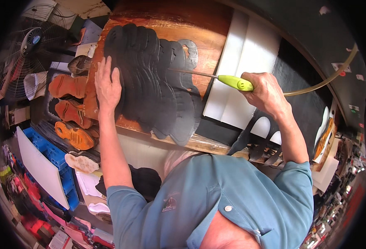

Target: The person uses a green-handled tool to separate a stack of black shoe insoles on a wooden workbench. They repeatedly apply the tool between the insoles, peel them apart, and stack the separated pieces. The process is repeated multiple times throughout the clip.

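My right hand [266, 92] is wrapped round the lime-green handle of an air blow gun [235, 82]. Its long thin metal nozzle points left over a row of black sole-shaped sheets [149, 93], which overlap like fanned cards on a brown wooden board [210, 31]. A yellowish hose [320, 88] runs from the grip to the upper right. My left hand [108, 85] lies flat at the left end of the row, fingers stretched out, against the board and the edge of the leftmost sheets. A dark blur covers part of the sheets' middle.
White panels [237, 74] lie right of the board on a black surface. Left of it are several orange-brown shoe-shaped pieces [73, 135], with blue crates [46, 145] lower down and a fan [31, 45] at the upper left. Black-and-white cut pieces [261, 126] sit near the front edge.
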Available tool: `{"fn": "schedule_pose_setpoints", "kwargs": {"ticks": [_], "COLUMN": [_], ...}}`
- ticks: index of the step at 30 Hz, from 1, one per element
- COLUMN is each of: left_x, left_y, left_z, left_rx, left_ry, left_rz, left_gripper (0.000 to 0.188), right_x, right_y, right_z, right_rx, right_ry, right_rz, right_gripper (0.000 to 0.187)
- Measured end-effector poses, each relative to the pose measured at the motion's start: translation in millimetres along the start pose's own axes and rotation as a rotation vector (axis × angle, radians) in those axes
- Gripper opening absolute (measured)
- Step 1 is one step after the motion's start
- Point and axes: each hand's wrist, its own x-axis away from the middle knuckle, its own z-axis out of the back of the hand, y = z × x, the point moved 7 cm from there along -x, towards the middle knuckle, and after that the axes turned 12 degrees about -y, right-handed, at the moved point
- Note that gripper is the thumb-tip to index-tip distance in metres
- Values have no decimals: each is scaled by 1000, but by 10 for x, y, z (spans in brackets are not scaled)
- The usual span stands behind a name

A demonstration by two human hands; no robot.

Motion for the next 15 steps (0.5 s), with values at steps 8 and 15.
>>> {"fn": "schedule_pose_setpoints", "kwargs": {"ticks": [8,15], "left_x": [-22,76], "left_y": [151,444], "left_z": [57,68], "left_rx": [35,60], "left_ry": [-59,-23], "left_rz": [65,46], "left_gripper": [51,46], "right_x": [-561,-351], "right_y": [-149,152], "right_z": [142,329], "right_rx": [-29,-23], "right_ry": [72,108], "right_rz": [56,-108], "right_gripper": [23,30]}}
